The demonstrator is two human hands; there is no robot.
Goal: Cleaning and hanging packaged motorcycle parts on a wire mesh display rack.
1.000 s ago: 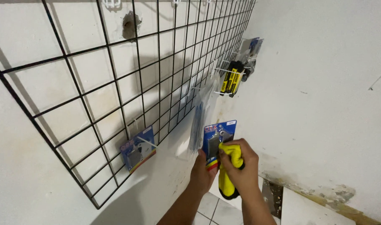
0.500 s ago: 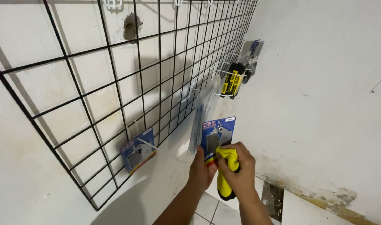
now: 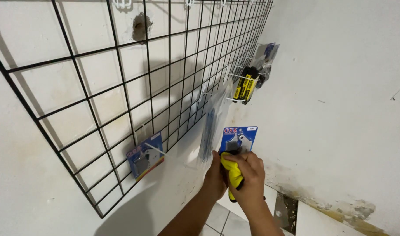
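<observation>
grid panel: black wire grid [image 3: 134,91] on the white wall, a blue carded pack [image 3: 145,156] already on a hook low down.
left hand [image 3: 216,175]: fingers pinch the lower edge of the blue blister card [image 3: 238,140]; keep it flat so you can line up its top hole.
right hand [image 3: 249,179]: fingers wrapped tight round a yellow-handled tool [image 3: 232,175], wrist bent up, right against the card.
further right: yellow-black tools [image 3: 245,85] hang in a white wire holder.

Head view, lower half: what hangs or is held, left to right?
Blue blister pack on a white hook → clear hanging bags → blue pack held up by the hands → yellow-and-black tools in the white wire rack.
</observation>
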